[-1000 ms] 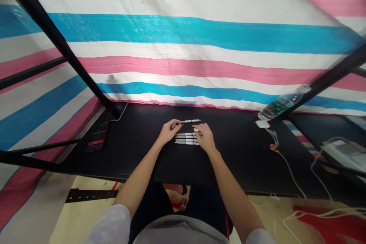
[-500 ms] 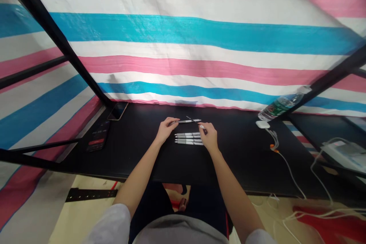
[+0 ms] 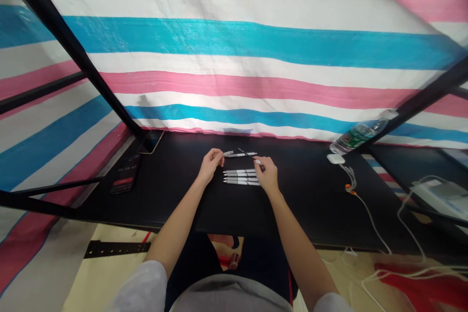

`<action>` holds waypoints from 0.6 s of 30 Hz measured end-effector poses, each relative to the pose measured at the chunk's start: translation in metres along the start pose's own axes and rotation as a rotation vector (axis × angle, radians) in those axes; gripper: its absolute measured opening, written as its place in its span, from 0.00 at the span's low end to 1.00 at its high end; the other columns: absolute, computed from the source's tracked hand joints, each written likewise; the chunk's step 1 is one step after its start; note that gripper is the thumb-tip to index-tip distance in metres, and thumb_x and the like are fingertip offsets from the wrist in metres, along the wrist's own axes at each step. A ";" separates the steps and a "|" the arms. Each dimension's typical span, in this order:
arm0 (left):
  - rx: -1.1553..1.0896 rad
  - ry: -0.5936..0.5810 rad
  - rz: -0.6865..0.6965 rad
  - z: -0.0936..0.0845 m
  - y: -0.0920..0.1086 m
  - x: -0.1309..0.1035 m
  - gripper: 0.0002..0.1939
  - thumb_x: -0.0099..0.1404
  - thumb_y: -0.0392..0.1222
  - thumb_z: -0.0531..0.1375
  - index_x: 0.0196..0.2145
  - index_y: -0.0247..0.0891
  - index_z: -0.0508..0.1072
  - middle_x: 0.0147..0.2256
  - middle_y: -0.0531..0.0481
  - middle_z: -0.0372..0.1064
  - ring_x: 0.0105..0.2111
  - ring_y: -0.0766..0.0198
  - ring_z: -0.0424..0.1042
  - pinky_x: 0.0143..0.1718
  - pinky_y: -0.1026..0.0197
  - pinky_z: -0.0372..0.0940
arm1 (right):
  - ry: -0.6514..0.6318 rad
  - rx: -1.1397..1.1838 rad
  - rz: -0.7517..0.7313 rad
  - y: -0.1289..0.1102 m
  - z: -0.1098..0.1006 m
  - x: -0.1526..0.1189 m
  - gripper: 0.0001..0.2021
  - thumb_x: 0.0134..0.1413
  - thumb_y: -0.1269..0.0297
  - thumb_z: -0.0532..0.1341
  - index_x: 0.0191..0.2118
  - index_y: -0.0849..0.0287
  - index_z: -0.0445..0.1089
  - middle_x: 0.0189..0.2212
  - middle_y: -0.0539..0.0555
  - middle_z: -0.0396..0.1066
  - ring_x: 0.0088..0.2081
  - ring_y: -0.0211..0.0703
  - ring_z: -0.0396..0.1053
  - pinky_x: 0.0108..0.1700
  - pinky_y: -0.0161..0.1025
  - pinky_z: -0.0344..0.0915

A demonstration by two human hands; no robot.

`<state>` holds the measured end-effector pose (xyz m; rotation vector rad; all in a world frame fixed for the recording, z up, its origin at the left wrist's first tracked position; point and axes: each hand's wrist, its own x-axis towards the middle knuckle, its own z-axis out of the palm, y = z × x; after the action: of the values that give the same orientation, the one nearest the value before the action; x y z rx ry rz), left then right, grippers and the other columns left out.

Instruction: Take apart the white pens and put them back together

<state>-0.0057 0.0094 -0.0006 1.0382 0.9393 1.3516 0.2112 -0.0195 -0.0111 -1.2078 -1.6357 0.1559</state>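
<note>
Several white and grey pens point(image 3: 240, 177) lie side by side on the black table point(image 3: 164, 190). Behind them is another white pen barrel point(image 3: 241, 155), with a short grey piece point(image 3: 228, 153) at its left end. My left hand point(image 3: 212, 162) is closed beside that grey piece; whatever its fingertips hold, if anything, is too small to make out. My right hand point(image 3: 266, 171) grips a thin dark pen part point(image 3: 247, 153), slanting up to the left over the white barrel. A small white piece shows at the right fingertips.
Two phones point(image 3: 125, 174) point(image 3: 151, 142) are at the left. A water bottle point(image 3: 356, 136), a white charger point(image 3: 336, 159) and cables point(image 3: 369, 214) are at the right. Black frame bars point(image 3: 87, 66) and striped sheeting point(image 3: 237, 44) surround the table.
My left hand has shifted slightly left, off the white barrel, and its fingers have curled in. The grey piece now shows beside them. My right hand has hardly moved.
</note>
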 end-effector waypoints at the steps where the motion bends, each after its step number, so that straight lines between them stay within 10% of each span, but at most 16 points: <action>1: -0.029 -0.007 -0.023 0.000 0.000 0.000 0.18 0.55 0.52 0.66 0.31 0.36 0.67 0.23 0.54 0.65 0.23 0.70 0.64 0.27 0.65 0.60 | 0.002 0.002 0.000 0.000 0.000 0.000 0.11 0.60 0.65 0.54 0.38 0.57 0.75 0.29 0.54 0.73 0.32 0.45 0.66 0.36 0.42 0.67; 18: -0.286 0.009 -0.265 -0.006 0.003 0.003 0.14 0.53 0.41 0.70 0.33 0.35 0.70 0.30 0.48 0.72 0.29 0.68 0.71 0.32 0.65 0.66 | 0.002 0.000 0.003 0.001 0.001 0.000 0.11 0.60 0.66 0.54 0.38 0.57 0.75 0.28 0.54 0.72 0.32 0.45 0.66 0.33 0.41 0.65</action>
<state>-0.0119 0.0123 0.0005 0.6655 0.8293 1.2256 0.2112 -0.0193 -0.0119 -1.2097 -1.6325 0.1568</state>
